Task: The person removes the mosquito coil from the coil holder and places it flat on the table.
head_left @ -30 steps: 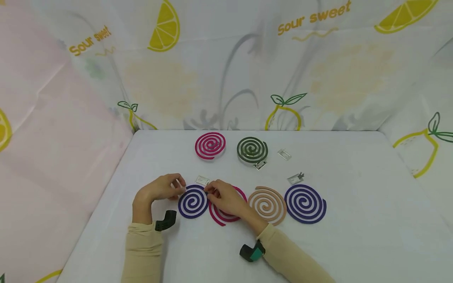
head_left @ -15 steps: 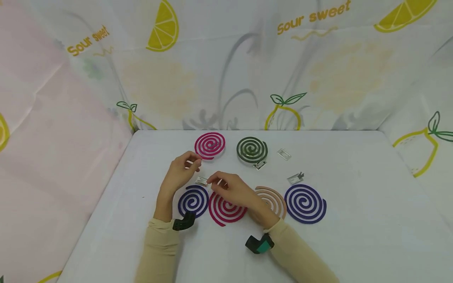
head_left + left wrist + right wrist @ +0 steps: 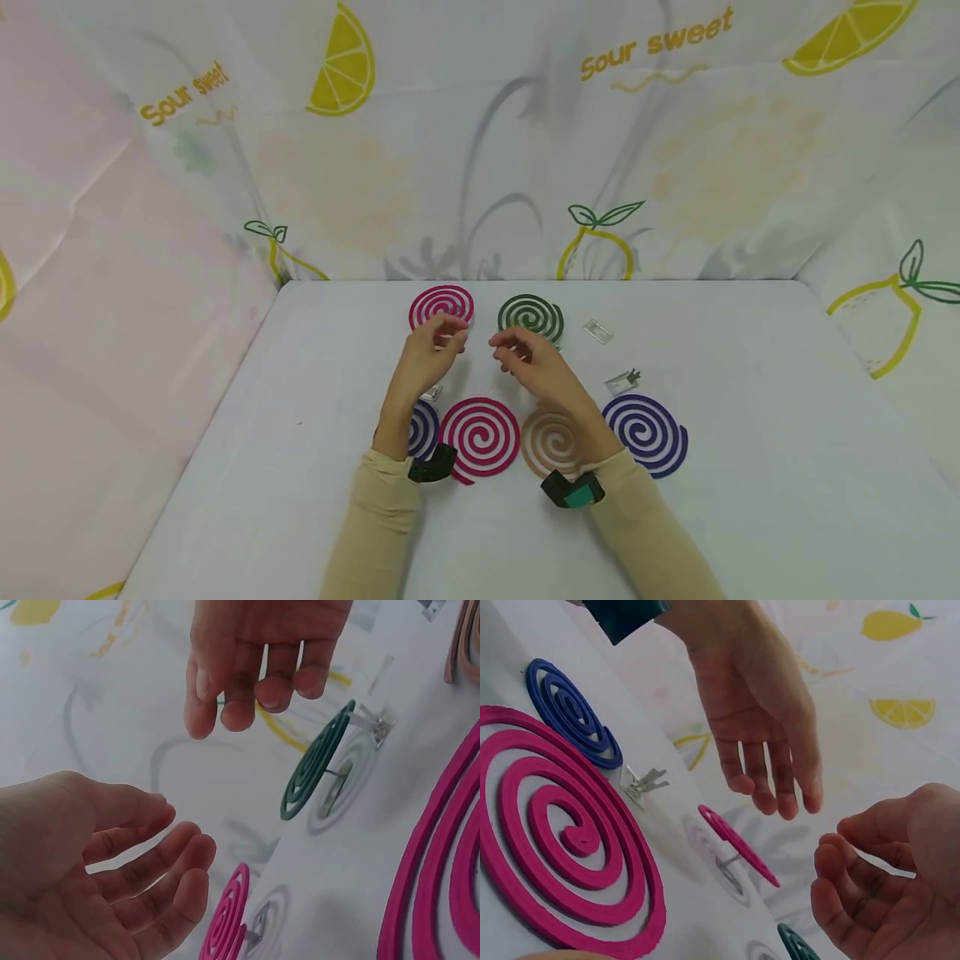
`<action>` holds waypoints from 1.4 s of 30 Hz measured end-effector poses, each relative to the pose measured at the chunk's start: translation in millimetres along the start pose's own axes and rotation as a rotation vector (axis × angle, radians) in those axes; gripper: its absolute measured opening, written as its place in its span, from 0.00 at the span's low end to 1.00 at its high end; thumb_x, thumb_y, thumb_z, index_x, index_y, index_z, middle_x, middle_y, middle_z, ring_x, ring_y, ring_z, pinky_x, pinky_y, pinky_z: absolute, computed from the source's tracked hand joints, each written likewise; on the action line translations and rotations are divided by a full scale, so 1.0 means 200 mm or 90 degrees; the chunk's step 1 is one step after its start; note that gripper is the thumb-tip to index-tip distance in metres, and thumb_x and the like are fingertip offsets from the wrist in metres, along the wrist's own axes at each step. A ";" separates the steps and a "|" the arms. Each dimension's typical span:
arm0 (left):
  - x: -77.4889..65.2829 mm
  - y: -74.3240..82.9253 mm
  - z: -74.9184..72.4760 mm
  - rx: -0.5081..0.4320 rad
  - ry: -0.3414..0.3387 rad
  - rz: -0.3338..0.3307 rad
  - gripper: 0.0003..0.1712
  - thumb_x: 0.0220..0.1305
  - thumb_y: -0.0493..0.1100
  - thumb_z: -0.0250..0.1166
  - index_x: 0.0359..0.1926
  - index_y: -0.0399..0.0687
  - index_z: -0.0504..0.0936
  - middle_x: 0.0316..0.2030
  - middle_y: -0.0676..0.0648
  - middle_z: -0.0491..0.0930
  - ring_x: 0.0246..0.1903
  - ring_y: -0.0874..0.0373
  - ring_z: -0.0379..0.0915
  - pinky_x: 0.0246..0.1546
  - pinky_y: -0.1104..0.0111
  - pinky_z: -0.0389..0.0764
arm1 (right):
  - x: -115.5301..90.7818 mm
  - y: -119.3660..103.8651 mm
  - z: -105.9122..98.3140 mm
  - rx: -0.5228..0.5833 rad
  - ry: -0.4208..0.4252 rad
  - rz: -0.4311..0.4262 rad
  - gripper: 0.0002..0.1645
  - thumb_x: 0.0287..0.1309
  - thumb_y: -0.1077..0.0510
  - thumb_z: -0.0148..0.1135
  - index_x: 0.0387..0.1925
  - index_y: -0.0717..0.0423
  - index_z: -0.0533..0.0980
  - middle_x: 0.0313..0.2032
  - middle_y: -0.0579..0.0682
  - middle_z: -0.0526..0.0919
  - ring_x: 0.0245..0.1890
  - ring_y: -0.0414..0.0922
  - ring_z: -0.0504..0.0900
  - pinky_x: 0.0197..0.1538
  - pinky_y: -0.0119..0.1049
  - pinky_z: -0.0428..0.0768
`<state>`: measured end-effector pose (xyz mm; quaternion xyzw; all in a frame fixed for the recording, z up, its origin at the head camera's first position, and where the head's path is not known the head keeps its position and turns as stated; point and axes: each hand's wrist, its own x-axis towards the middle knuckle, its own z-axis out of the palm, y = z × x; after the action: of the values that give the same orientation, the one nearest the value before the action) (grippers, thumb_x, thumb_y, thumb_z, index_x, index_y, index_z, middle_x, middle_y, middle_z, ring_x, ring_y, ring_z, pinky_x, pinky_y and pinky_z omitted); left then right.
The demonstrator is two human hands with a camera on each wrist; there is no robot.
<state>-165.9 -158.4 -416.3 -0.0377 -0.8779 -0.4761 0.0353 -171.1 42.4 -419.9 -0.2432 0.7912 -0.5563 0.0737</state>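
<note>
My left hand (image 3: 433, 354) is raised over the back of the table, its fingers loosely bent with nothing in them. It overlaps a pink mosquito coil (image 3: 739, 844) that stands raised on a metal stand. Facing it, my right hand (image 3: 536, 362) hangs just in front of a green mosquito coil (image 3: 319, 761), likewise raised on a stand; its fingers are relaxed and hold nothing. A small gap separates the two hands. Below my left wrist, a blue coil (image 3: 568, 709) lies partly hidden by the forearm, with a metal stand (image 3: 639, 784) behind it, its prongs bent up.
In the front row lie a pink coil (image 3: 480, 437), a tan coil (image 3: 557, 442) partly under my right forearm, and another blue coil (image 3: 639, 431). A stand with raised prongs (image 3: 622, 382) and a flat one (image 3: 598, 331) are at the right. Patterned cloth walls (image 3: 480, 142) bound the table.
Both hands have left the left blue coil and the stand by it, moving up and to the right toward the raised coils. The front pink coil is now uncovered.
</note>
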 end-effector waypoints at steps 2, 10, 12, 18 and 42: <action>0.01 0.00 0.03 -0.014 0.002 0.004 0.13 0.66 0.44 0.59 0.49 0.45 0.78 0.44 0.44 0.82 0.37 0.52 0.82 0.38 0.62 0.81 | -0.01 -0.04 -0.04 0.006 0.023 0.018 0.13 0.64 0.63 0.54 0.48 0.64 0.74 0.39 0.60 0.80 0.31 0.47 0.78 0.32 0.29 0.75; 0.08 0.03 0.14 -0.039 0.019 -0.002 0.16 0.65 0.42 0.59 0.53 0.44 0.78 0.45 0.44 0.81 0.37 0.52 0.82 0.35 0.66 0.79 | 0.02 0.15 -0.15 0.054 0.134 0.105 0.18 0.65 0.61 0.53 0.54 0.64 0.71 0.46 0.62 0.77 0.35 0.49 0.76 0.33 0.27 0.75; 0.10 0.03 0.16 -0.040 0.019 -0.006 0.17 0.65 0.42 0.59 0.54 0.44 0.77 0.47 0.43 0.81 0.37 0.52 0.81 0.34 0.67 0.80 | 0.02 0.18 -0.17 0.047 0.163 0.129 0.19 0.65 0.60 0.53 0.55 0.62 0.71 0.44 0.59 0.76 0.35 0.46 0.76 0.34 0.29 0.77; 0.13 0.03 0.21 -0.035 -0.003 -0.040 0.22 0.65 0.40 0.58 0.59 0.41 0.73 0.55 0.39 0.75 0.38 0.48 0.82 0.30 0.67 0.82 | 0.03 0.23 -0.20 0.065 0.227 0.200 0.21 0.62 0.63 0.52 0.57 0.60 0.68 0.44 0.56 0.73 0.36 0.41 0.73 0.41 0.40 0.81; 0.25 -0.02 0.40 -0.017 -0.001 -0.082 0.31 0.64 0.40 0.58 0.66 0.38 0.64 0.57 0.35 0.74 0.50 0.44 0.78 0.54 0.55 0.75 | 0.05 0.37 -0.23 0.077 0.150 0.285 0.32 0.66 0.62 0.48 0.70 0.60 0.55 0.60 0.64 0.67 0.51 0.54 0.76 0.45 0.31 0.78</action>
<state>-217.2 -92.2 -457.7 0.0180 -0.8721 -0.4890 0.0036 -219.1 96.1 -469.9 0.0091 0.7938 -0.5968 0.1166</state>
